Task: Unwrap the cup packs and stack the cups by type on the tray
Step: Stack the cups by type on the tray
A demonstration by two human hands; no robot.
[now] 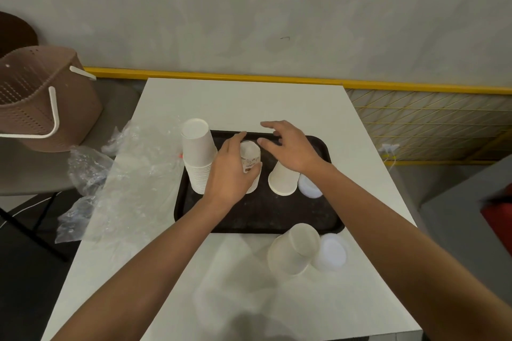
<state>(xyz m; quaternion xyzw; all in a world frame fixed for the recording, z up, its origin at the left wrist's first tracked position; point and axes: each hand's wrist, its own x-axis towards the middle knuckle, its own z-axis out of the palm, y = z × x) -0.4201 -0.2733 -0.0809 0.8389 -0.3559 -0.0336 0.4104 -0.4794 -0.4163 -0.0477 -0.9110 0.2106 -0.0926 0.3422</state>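
**On tray: left hand grips printed cup**

At mid-tray [277, 213], the left hand [232, 174] grips a printed cup [250, 156], which stands upside down. The thumb is on the cup's near side and the fingers wrap its far side, close together.

The right hand [291, 147] hovers just right of that cup. Its fingers are spread and slightly bent, holding nothing.

A tall stack [198, 158] of white cups, upside down, stands at the tray's left end, just beside the left hand. A single white cup [282, 180] sits inverted under the right wrist, with a pale round piece [309, 187] touching its right side. I cannot tell if that piece is a lid or a cup.

Off the tray, on the table [249, 102] near its front edge, are translucent cups [293, 249], nested and inverted.

Clear wrap [133, 174] lies crumpled over the table's left side. A brown basket [41, 102] stands further left.
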